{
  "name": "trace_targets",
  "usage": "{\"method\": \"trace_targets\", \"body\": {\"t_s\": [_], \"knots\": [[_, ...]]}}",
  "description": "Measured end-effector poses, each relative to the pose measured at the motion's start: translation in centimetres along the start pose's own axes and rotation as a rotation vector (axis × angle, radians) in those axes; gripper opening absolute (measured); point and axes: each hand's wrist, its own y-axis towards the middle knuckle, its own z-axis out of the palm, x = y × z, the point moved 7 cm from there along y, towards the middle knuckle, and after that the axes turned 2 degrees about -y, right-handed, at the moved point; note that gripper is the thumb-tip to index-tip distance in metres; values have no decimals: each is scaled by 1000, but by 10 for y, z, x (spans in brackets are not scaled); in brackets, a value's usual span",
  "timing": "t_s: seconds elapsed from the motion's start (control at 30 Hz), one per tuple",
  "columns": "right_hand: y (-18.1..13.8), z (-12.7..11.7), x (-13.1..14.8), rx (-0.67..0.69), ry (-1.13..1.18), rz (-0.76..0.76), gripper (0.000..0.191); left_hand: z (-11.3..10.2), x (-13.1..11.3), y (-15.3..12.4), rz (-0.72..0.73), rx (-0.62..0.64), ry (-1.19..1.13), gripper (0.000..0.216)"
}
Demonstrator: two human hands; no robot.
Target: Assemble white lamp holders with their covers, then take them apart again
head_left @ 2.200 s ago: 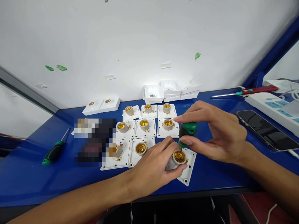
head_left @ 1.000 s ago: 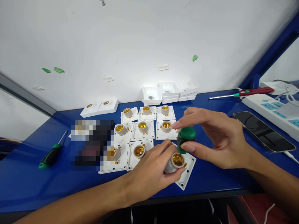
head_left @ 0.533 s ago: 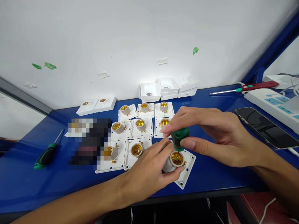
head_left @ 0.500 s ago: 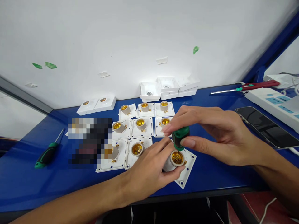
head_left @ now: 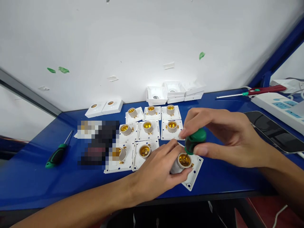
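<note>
My left hand [head_left: 156,171] grips the beige collar of a lamp socket [head_left: 184,160] mounted on a white square plate [head_left: 196,175] near the table's front edge. The brass inside of the socket faces up. My right hand [head_left: 225,136] pinches a short green-handled screwdriver [head_left: 195,139] between thumb and fingers, just above the socket's mouth. The screwdriver leans to the right, and its tip is hidden behind the socket rim.
Several more socket plates [head_left: 148,128] lie in rows behind. White covers [head_left: 104,107] and open back boxes [head_left: 174,91] sit by the wall. A green screwdriver [head_left: 57,154] lies at left. At right are a phone [head_left: 276,134], a power strip [head_left: 280,107] and a red-handled tool [head_left: 251,92].
The screwdriver handle has tilted further right and dropped closer to the socket. My right fingers have shifted round the handle. My left hand keeps its hold on the socket.
</note>
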Motion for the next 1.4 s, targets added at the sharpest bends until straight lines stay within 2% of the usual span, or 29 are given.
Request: {"method": "trace_targets", "body": {"t_s": [0.1, 0.23, 0.33, 0.5, 0.63, 0.77, 0.87, 0.97, 1.17, 1.4], "knots": [[1, 1, 1, 21, 140, 10, 15, 0, -2, 0, 22, 0, -20, 21], [2, 6, 5, 107, 257, 48, 20, -2, -7, 1, 38, 19, -44, 23], [2, 10, 9, 171, 288, 68, 21, -3, -11, 2, 35, 66, -112, 19], [3, 9, 14, 196, 284, 41, 19, -3, -10, 4, -38, 136, -231, 14], [1, 9, 9, 177, 198, 37, 20, 1, -9, 4, 18, 139, -195, 16], [0, 2, 0, 16, -21, 53, 14, 4, -10, 1, 53, 103, -93, 24], [-1, 2, 1, -43, -232, -25, 19, 1, -14, 0, 75, 56, 0, 26], [-3, 11, 4, -18, -387, -126, 24, 1, -12, 0, 65, 79, 10, 33], [-7, 22, 11, -10, -426, -276, 26, 3, 0, 3, 2, 121, -60, 34], [-7, 16, 15, -60, -546, -260, 21, -2, 0, 3, -7, 5, -15, 21]]}}
